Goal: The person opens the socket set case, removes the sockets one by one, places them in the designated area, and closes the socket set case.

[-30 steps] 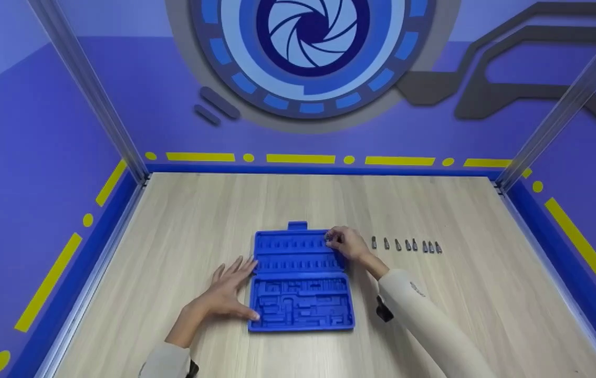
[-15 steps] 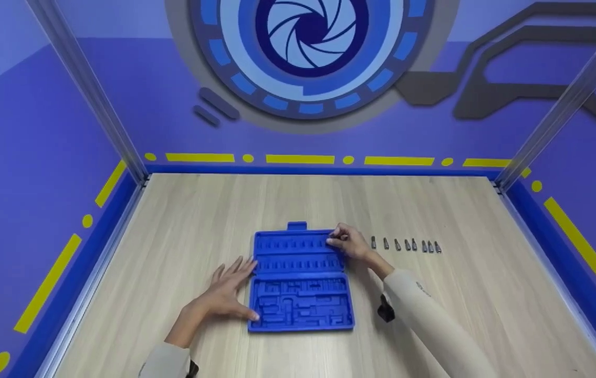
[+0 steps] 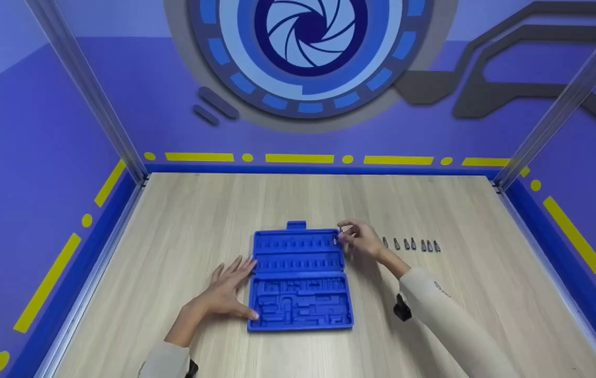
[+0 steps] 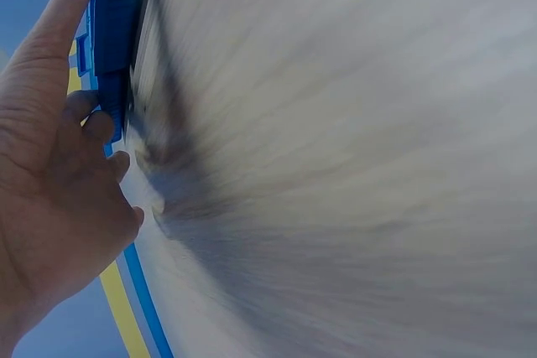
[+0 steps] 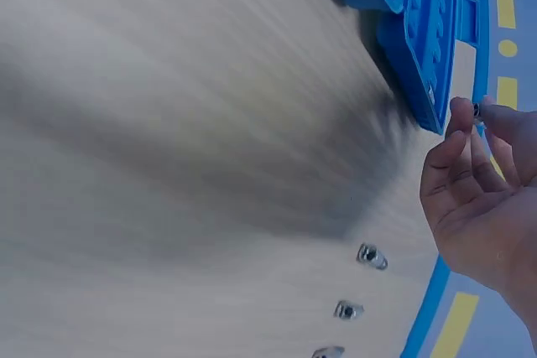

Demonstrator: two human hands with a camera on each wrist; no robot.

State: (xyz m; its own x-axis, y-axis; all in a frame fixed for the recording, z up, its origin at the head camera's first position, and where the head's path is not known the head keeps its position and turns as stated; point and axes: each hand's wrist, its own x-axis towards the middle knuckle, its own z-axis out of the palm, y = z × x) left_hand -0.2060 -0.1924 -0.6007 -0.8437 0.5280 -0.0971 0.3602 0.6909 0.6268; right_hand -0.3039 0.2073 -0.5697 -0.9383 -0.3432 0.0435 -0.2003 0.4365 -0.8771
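A blue moulded tool case (image 3: 300,307) lies spread flat, its back half lined with two rows of slots. My left hand (image 3: 219,299) rests against the case's left side, fingers spread and thumb at the near corner. Over the back right corner, my right hand (image 3: 362,240) pinches a small metal bit socket (image 5: 477,111) between thumb and finger, its round hollow end showing in the right wrist view. A shiny metal piece (image 3: 335,239) sits in the rightmost back slot. Several more bit sockets (image 3: 413,244) stand in a row on the table, right of my hand.
The wooden table (image 3: 203,210) is bordered by blue walls with yellow marks (image 3: 299,158). Metal posts (image 3: 101,100) rise at the back corners. A latch tab (image 3: 296,225) sticks out from the case's back edge.
My right hand has drawn slightly right and up from the back right slot, uncovering the metal piece there. The nearest bit socket of the row no longer shows. My left hand stays put.
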